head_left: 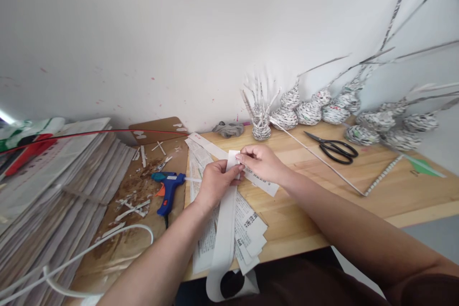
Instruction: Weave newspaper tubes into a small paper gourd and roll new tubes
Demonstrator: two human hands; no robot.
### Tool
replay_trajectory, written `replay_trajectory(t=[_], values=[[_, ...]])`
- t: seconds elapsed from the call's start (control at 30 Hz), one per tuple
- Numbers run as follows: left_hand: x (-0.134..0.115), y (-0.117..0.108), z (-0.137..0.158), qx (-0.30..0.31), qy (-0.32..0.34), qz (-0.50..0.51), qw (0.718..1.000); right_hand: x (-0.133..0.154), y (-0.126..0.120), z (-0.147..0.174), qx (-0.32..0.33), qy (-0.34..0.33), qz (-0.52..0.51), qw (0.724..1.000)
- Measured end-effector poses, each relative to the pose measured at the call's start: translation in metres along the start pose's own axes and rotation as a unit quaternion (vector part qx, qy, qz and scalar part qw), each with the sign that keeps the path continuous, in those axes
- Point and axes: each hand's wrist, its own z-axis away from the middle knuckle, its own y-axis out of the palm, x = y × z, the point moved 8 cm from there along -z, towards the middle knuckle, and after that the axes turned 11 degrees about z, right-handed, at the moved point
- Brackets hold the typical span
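A long pale strip of newspaper (pixel 225 229) runs down from my hands and curls over the table's front edge by my lap. My left hand (pixel 219 179) is closed around it near its top end, thumb laid on the paper. Fingertips of my right hand (pixel 260 160) pinch the strip's upper right edge, close to the left thumb. Under and around both hands lies a fanned pile of printed newspaper strips (pixel 247 224). To the left, a blue hot glue gun (pixel 170 193) rests with its nozzle end away from me.
Woven newspaper gourd shapes (pixel 309 112) line the wall, several with long paper tails. Black-handled scissors (pixel 333 147) lie to the right, past a bent paper rod (pixel 322 155). A tall newspaper stack (pixel 82 181), white cable (pixel 96 246) and stained cardboard (pixel 136 186) with scraps occupy the left.
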Motion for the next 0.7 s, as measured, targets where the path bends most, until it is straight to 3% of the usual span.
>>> replay_trajectory(t=[0.13,0.37,0.7], values=[[-0.005,-0.004,0.0,-0.021,0.026,-0.043,0.999,0.005,-0.009,0.001,-0.08,-0.034,0.094,0.992],[-0.005,-0.004,0.0,-0.024,0.013,-0.012,1.0,-0.012,0.001,-0.003,0.011,0.028,-0.089,0.996],[0.0,-0.006,-0.002,-0.032,0.021,-0.038,0.999,-0.011,0.001,-0.003,0.019,0.032,-0.055,0.998]])
